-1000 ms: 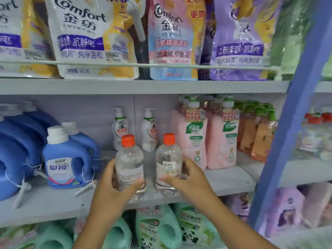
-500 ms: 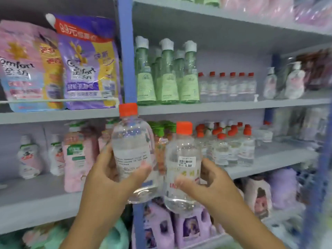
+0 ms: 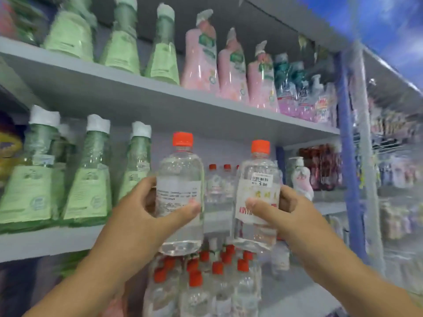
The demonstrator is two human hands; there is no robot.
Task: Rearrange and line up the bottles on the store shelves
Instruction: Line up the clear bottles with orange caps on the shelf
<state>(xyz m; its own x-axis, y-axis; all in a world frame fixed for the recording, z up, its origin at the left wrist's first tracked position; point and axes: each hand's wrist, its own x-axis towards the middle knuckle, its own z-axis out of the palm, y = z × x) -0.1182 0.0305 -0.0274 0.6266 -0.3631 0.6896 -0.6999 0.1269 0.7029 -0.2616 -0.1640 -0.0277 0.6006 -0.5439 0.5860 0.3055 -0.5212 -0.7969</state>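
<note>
Mid-frame, the left hand [image 3: 146, 216] and right hand [image 3: 288, 213] each gripped a clear bottle [image 3: 180, 186], neither yet shelved.

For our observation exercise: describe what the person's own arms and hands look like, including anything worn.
Both forearms are bare, with no sleeves showing. The left hand and right hand wear no gloves; no rings, watch or bracelets are visible. Fingernails look short and unpainted.

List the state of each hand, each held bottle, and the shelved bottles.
Left hand: grips the left bottle.
Right hand: grips the right bottle.
Left bottle: capped, upright, held off the shelf.
Right bottle: capped, slightly tilted, price sticker showing.
Red-capped bottles: capped, upright, clustered on the lower shelf.
Green bottles: upright, shelved.
</note>
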